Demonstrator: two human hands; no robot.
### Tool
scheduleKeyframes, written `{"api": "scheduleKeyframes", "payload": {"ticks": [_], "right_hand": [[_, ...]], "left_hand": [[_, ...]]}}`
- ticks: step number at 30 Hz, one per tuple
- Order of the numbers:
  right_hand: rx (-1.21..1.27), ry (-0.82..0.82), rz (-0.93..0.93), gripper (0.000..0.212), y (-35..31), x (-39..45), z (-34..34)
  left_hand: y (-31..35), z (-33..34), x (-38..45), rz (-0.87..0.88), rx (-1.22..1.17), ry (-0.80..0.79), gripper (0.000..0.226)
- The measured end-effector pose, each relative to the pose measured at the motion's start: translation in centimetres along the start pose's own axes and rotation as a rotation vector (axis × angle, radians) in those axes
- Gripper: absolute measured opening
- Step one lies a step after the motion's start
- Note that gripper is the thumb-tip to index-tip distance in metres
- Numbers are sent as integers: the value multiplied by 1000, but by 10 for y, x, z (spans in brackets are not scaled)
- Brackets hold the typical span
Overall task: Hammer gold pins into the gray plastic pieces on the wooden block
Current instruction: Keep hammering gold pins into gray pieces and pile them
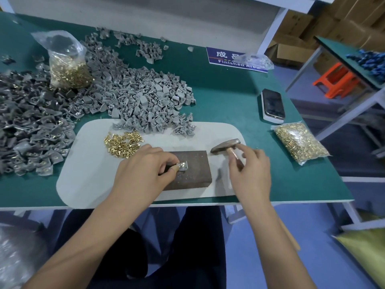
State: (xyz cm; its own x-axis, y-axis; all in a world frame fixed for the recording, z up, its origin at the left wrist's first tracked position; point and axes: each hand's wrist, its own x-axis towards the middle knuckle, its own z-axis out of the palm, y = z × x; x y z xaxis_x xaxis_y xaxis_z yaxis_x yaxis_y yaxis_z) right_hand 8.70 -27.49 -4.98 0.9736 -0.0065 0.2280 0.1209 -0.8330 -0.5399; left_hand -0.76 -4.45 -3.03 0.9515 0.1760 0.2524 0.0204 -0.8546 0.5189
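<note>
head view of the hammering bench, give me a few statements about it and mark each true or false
1. The left hand pinches a small gray plastic piece on the dark brown wooden block. True.
2. The right hand holds the wooden-handled metal hammer high above the block. False: the hammer head rests on the white mat beside the block.
3. Loose gold pins lie on the mat left of the block. True.
4. The black phone lies on the gray pile. False: it lies on the green table, right.

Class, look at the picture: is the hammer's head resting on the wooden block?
No: the hammer lies on the white mat to the right of the wooden block, its head clear of it.
</note>
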Motion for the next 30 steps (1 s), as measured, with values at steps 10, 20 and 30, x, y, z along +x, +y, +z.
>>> {"api": "scheduleKeyframes", "payload": {"ticks": [10, 20, 30], "right_hand": [[-180, -187, -71, 31, -6, 9, -17], [174, -473, -313, 22, -46, -24, -45], [9, -317, -400, 30, -59, -35, -39]], "left_hand": [[-2, 2, 2, 10, 46, 13, 7], [-4, 2, 3, 34, 50, 9, 3], [-2, 1, 4, 47, 82, 6, 3]]}}
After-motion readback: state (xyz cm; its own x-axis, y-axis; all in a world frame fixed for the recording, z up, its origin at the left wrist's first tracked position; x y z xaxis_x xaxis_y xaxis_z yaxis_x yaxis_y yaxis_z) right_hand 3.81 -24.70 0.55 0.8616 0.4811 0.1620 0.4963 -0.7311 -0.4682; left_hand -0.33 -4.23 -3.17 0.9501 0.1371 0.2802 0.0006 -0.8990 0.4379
